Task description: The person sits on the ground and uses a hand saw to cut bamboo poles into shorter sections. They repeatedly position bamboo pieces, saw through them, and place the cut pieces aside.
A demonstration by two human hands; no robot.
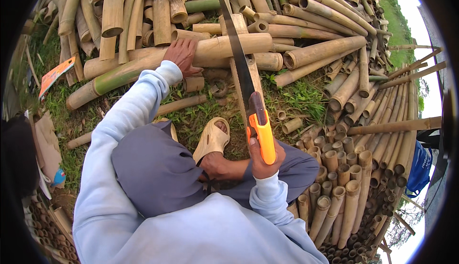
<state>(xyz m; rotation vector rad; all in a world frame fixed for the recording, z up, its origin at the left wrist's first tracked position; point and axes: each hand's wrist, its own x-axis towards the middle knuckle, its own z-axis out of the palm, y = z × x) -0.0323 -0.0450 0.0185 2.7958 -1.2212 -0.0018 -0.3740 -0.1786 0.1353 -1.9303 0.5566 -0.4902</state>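
Observation:
My right hand (266,158) is closed round the orange handle of a hand saw (245,68). Its long dark blade points away from me and crosses over a thick bamboo pole (224,48) near the pole's right end. Whether the teeth touch the bamboo I cannot tell. My left hand (181,56) lies on top of the same pole, left of the blade, with its fingers spread over the curve. The pole is partly green toward its left end and rests across a narrow wooden plank (255,80) that runs under the saw.
Cut bamboo lengths (158,20) are heaped beyond the pole. Upright bamboo pieces (337,197) crowd my right side, beside long stacked poles (389,115). A blue bag (420,168) hangs at the far right. An orange and white card (56,76) lies at left. My sandalled foot (213,142) is just below the work.

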